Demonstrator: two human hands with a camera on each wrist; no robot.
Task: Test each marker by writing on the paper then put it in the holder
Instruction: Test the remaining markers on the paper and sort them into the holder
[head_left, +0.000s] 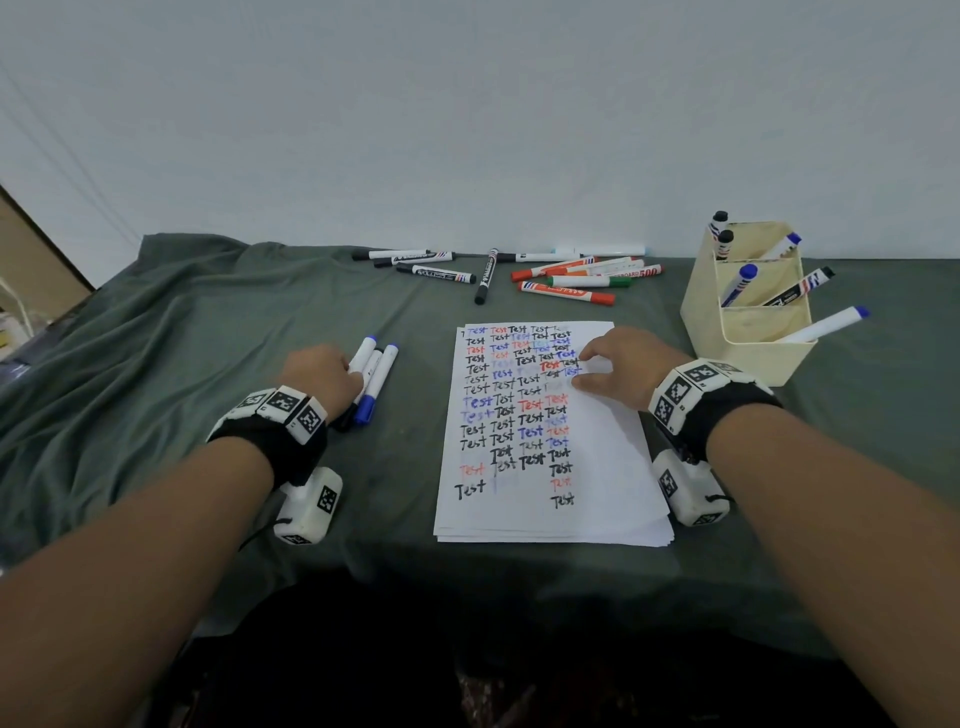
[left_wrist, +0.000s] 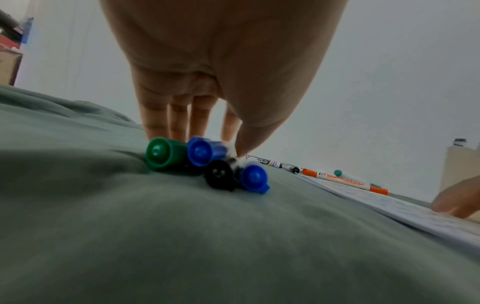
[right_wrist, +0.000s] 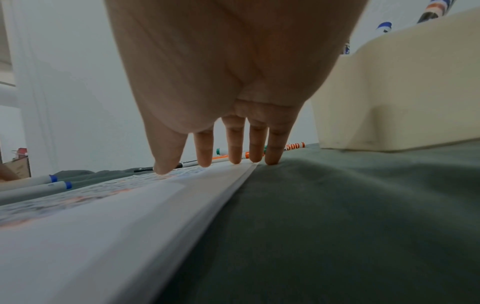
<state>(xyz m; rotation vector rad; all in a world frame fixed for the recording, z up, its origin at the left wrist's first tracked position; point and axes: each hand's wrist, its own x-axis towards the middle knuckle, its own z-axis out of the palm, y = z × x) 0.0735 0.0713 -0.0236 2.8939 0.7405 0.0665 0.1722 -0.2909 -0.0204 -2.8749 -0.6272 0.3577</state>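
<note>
A stack of white paper (head_left: 545, 514) filled with rows of the word "Test" lies in front of me. My right hand (head_left: 589, 370) rests on its upper right part, and the right wrist view shows its straight fingertips (right_wrist: 235, 158) pressing the sheet (right_wrist: 103, 226). My left hand (head_left: 332, 371) lies over a small bundle of markers (head_left: 375, 382) to the left of the paper. Seen from the left wrist, its straight fingers (left_wrist: 179, 123) and thumb touch markers with green (left_wrist: 162, 154), blue (left_wrist: 203, 151) and black (left_wrist: 221, 174) caps. The cream holder (head_left: 748, 358) stands at the right with several markers inside.
Several loose black, orange-red and green markers (head_left: 566, 280) lie across the back of the table by the wall. A rumpled grey-green cloth (head_left: 156, 338) covers the table. The near table edge runs just below the paper. The holder (right_wrist: 402, 92) stands close beside my right hand.
</note>
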